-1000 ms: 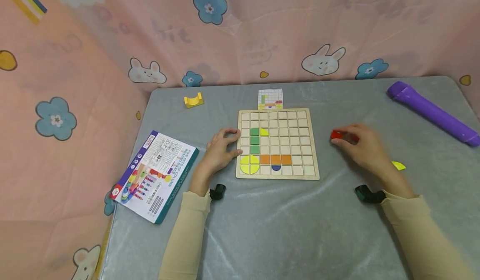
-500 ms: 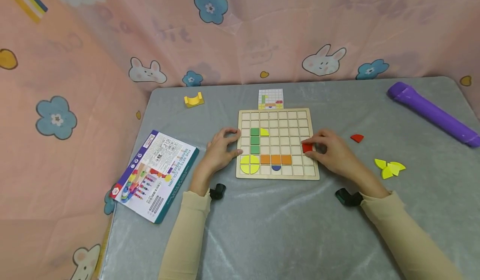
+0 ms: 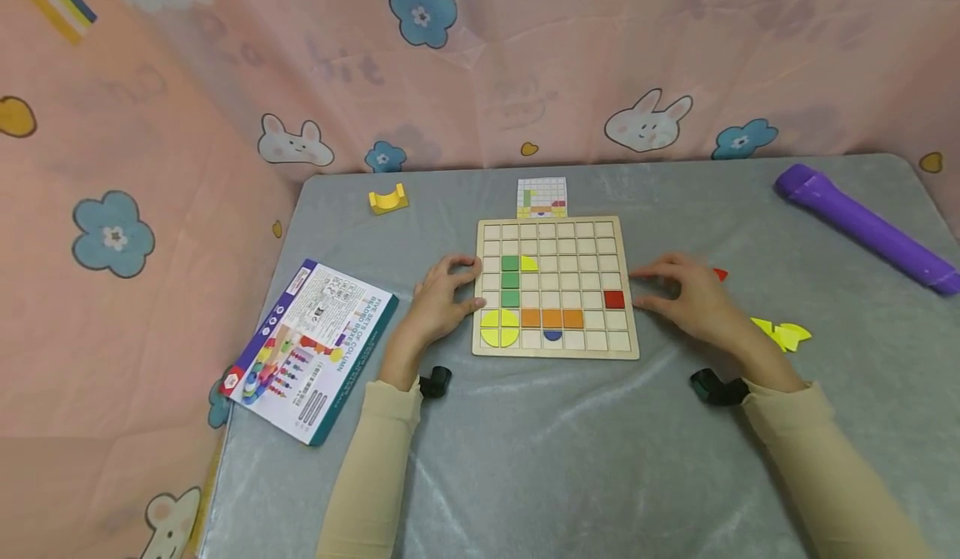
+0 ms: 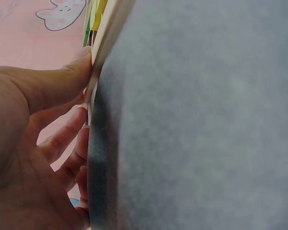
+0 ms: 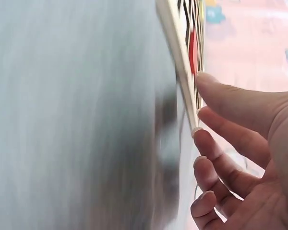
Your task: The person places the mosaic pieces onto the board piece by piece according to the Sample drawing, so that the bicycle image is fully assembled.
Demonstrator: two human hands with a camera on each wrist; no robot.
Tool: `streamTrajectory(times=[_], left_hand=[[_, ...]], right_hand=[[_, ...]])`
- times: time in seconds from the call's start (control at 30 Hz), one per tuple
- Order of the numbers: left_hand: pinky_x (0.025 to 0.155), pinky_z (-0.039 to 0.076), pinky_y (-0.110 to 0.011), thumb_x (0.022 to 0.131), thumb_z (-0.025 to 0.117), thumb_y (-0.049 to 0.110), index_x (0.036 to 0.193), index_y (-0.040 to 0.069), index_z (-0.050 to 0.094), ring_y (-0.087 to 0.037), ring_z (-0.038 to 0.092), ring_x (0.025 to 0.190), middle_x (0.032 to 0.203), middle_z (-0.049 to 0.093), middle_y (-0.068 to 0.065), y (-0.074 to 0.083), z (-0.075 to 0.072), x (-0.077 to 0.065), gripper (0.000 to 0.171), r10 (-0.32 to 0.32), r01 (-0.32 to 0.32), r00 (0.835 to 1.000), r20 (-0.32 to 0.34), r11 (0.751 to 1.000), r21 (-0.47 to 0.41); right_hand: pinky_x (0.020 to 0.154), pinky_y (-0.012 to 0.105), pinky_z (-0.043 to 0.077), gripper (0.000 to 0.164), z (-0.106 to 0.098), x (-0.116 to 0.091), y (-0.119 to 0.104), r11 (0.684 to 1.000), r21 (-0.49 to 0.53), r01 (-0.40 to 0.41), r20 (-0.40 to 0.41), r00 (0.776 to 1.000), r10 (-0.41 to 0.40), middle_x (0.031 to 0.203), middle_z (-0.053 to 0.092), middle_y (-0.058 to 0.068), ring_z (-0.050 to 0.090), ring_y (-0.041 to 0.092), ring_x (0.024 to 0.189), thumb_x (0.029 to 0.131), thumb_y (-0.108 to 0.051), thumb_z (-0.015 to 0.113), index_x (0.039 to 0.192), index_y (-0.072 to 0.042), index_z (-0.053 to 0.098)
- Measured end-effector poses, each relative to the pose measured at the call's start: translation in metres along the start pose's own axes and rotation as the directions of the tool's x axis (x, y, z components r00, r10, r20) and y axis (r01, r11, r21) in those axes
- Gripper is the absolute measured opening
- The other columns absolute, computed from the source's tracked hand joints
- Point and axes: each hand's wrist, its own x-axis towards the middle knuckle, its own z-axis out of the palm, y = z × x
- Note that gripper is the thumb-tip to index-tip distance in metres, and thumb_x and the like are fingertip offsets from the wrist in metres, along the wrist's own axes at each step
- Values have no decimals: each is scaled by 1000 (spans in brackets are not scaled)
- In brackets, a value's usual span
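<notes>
A wooden grid board (image 3: 570, 247) lies flat on the table, holding green squares (image 3: 510, 280), yellow quarter circles (image 3: 499, 328), orange squares (image 3: 551, 318), a blue half circle (image 3: 552, 335) and a red square (image 3: 614, 299). My left hand (image 3: 438, 299) rests at the board's left edge, thumb and fingertips touching the rim, as the left wrist view (image 4: 43, 120) also has it. Just off the right edge, beside the red square, my right hand (image 3: 686, 302) holds nothing, its thumb and fingers parted. In the right wrist view, the red square (image 5: 193, 52) shows past the thumb.
A small pattern card (image 3: 542, 197) lies behind the board. Yellow pieces (image 3: 783, 334) and a partly hidden red piece (image 3: 721, 274) lie by my right hand. Farther out are a purple tube (image 3: 866, 226), a printed box (image 3: 311, 351) and a yellow curved block (image 3: 387, 200).
My right hand carried the red square leftward from the table onto the board, let go of it in a right-hand cell, and drew back slightly right. The left hand stayed still.
</notes>
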Motion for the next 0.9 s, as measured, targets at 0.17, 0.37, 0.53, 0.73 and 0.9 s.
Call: streamTrajectory(times=[0.17, 0.37, 0.53, 0.73, 0.9], left_hand=[[118, 26, -56, 100, 75, 26, 159, 18, 48, -30, 31, 158, 167, 39, -2, 0, 0, 0, 66, -6, 6, 1000, 1, 1000, 1], [117, 27, -56, 100, 75, 26, 159, 18, 48, -29, 30, 158, 167, 39, -2, 0, 0, 0, 66, -11, 11, 1000, -3, 1000, -3], [117, 27, -56, 100, 75, 26, 159, 18, 48, -29, 31, 158, 167, 39, -2, -1, 0, 0, 66, -12, 12, 1000, -3, 1000, -1], [118, 26, -56, 100, 76, 26, 159, 18, 48, -29, 32, 157, 167, 39, -2, 0, 0, 0, 66, -13, 13, 1000, -2, 1000, 2], [118, 26, -57, 100, 75, 26, 160, 18, 48, -30, 30, 158, 168, 38, -3, 0, 1, 0, 67, -8, 8, 1000, -3, 1000, 1]], right_hand=[[95, 53, 44, 39, -17, -2, 19, 998, 12, -62, -5, 998, 62, 129, 64, 25, 57, 40, 114, 94, -11, 82, 129, 3, 72], [93, 54, 42, 37, -30, -7, 40, 995, -17, -97, -47, 994, 96, 130, 63, 28, 57, 43, 114, 94, -8, 80, 128, 4, 72], [92, 54, 40, 36, -37, -12, 53, 991, -22, -130, -72, 989, 128, 128, 63, 30, 56, 43, 113, 96, -9, 79, 127, 5, 71], [88, 50, 39, 34, -45, -17, 63, 975, -35, -220, -85, 973, 216, 130, 60, 32, 53, 45, 109, 100, -14, 75, 128, 5, 70], [83, 43, 38, 31, -47, -19, 66, 963, -50, -263, -103, 961, 257, 125, 60, 30, 52, 41, 105, 100, -17, 75, 123, 4, 72]])
